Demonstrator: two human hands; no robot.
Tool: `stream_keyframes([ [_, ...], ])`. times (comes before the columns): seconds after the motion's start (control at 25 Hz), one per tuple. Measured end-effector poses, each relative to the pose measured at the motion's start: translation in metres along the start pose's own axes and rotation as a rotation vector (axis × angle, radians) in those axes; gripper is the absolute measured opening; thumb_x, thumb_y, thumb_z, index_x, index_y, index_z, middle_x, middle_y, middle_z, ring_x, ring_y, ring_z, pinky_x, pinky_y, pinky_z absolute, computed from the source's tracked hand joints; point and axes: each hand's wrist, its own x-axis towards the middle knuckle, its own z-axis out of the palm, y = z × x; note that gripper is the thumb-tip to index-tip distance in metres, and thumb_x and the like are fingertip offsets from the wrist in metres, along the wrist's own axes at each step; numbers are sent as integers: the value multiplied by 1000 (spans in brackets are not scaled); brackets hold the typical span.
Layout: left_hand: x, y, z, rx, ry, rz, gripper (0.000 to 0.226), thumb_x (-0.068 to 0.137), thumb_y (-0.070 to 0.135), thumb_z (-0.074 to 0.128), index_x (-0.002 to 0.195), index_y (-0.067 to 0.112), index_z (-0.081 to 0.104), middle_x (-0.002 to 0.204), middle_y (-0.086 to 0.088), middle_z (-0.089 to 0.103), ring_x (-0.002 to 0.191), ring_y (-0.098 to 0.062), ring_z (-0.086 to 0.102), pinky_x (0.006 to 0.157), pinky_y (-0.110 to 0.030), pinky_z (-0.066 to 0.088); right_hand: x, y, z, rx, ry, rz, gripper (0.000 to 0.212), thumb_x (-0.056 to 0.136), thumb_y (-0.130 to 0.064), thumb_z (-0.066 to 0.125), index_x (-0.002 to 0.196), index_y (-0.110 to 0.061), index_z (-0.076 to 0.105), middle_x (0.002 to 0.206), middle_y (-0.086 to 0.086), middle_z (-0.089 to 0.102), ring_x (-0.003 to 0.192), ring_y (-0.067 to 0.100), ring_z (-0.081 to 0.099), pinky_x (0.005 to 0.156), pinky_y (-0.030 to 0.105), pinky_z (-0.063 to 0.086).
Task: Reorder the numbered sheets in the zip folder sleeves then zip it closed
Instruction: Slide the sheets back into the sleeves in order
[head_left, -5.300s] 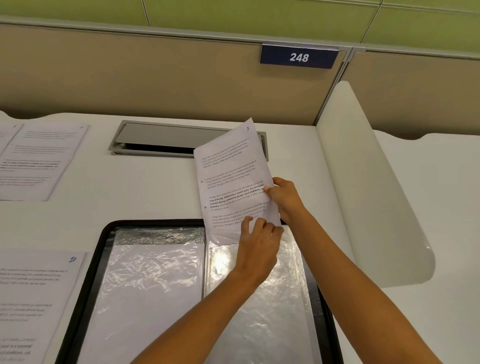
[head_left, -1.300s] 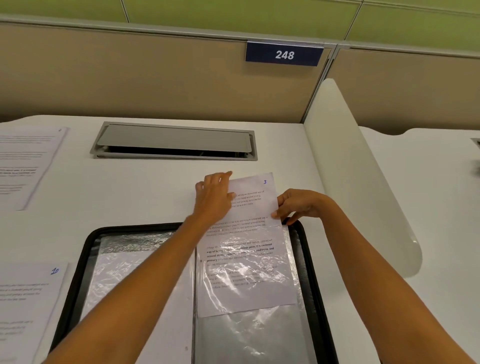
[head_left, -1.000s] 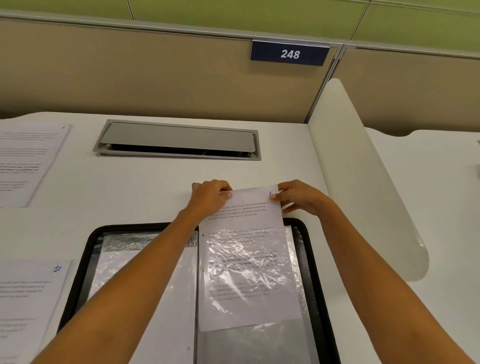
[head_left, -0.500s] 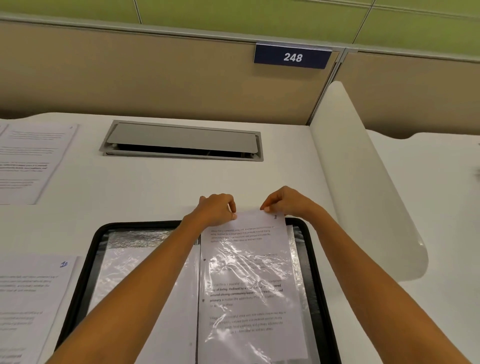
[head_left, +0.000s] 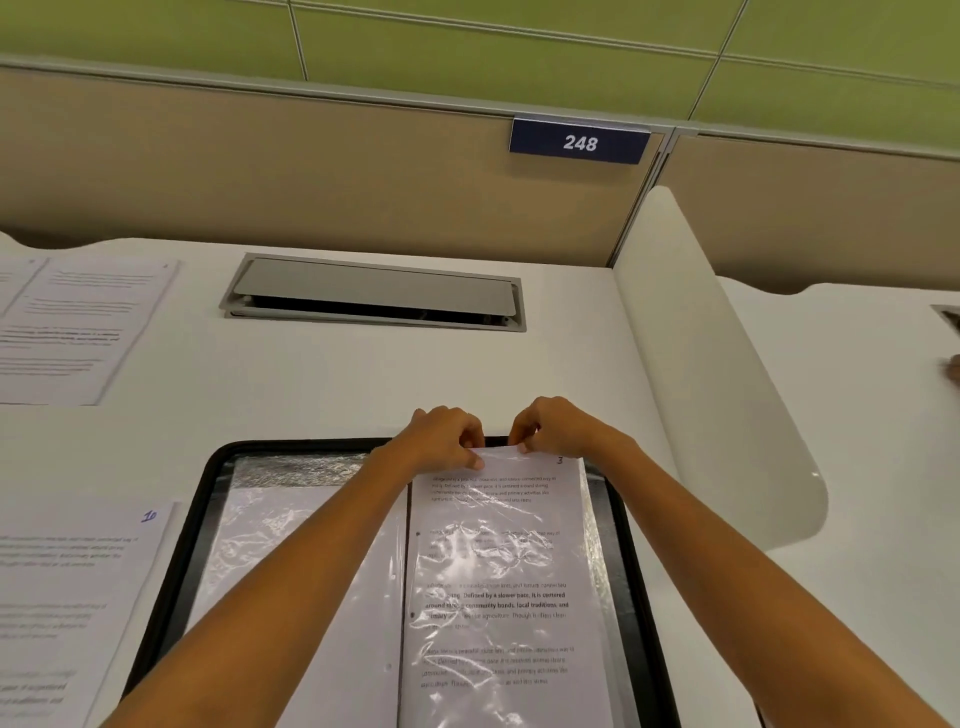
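The black zip folder (head_left: 200, 499) lies open on the white desk in front of me, with clear plastic sleeves on both halves. The sheet numbered 3 (head_left: 498, 597) sits inside the right-hand sleeve, its printed text showing through the crinkled plastic. My left hand (head_left: 444, 439) and my right hand (head_left: 550, 428) are side by side at the top edge of that sleeve, each pinching the edge between thumb and fingers. The left-hand sleeve (head_left: 291, 561) shows a blank white page.
A sheet numbered 10 (head_left: 72, 597) lies left of the folder. More printed sheets (head_left: 72, 327) lie at the far left. A grey cable hatch (head_left: 374, 291) is set in the desk behind the folder. A white curved divider (head_left: 711, 374) stands on the right.
Sheet 3 has slid down fully into the right sleeve. Both hands followed it toward me and came closer together at the sleeve's top edge.
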Motion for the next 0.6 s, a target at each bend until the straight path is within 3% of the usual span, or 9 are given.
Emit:
stream_keyframes([
  [0.2, -8, 0, 5, 1, 82, 51, 12, 86, 20, 69, 97, 20, 67, 92, 4, 66, 85, -14, 59, 81, -30, 48, -7, -10, 8, -41, 80, -46, 17, 86, -21, 69, 102, -16, 68, 92, -4, 61, 85, 13, 57, 69, 20, 43],
  [0.4, -13, 2, 7, 6, 72, 67, 10, 90, 12, 58, 97, 18, 61, 84, 7, 63, 80, -15, 58, 70, -28, 46, -14, -15, 18, -122, 76, -42, 17, 84, -15, 68, 101, -15, 68, 90, -5, 60, 85, 15, 57, 78, 30, 50],
  [0.6, -17, -1, 17, 20, 37, 81, 14, 98, 18, 43, 108, 14, 50, 90, -4, 62, 76, -21, 57, 67, -35, 47, -18, -17, 23, -164, 74, -41, 14, 88, -13, 61, 100, -14, 66, 85, -4, 56, 80, 15, 54, 72, 27, 45],
])
